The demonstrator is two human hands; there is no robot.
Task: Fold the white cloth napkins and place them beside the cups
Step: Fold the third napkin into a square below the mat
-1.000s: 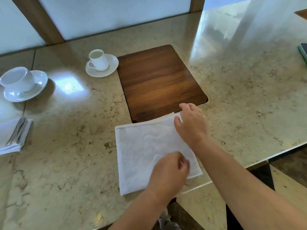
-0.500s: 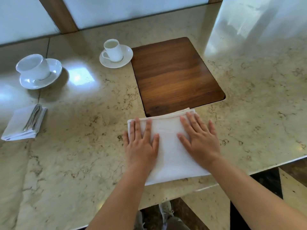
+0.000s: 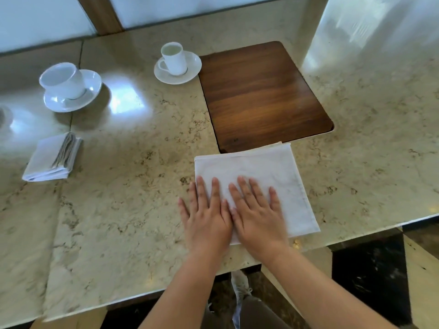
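Both hands press flat on a folded white napkin at lower centre of the frame.

The left hand (image 3: pixel 206 222) and right hand (image 3: pixel 257 217) lie side by side, fingers straight, gripping nothing, on the napkin (image 3: pixel 266 172), whose far edge overlaps the wooden inlay (image 3: pixel 261 96) in the marble tabletop (image 3: pixel 130 198). At left, a finished folded napkin (image 3: pixel 51 160) lies near a cup on a saucer (image 3: pixel 69 87); a smaller cup and saucer (image 3: pixel 177 65) sit just beside the inlay.

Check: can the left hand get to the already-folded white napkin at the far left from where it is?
Probably yes. The left hand lies flat on the white cloth napkin being smoothed, holding nothing; only bare marble tabletop separates it from the folded white napkin. It looks a long sideways stretch.
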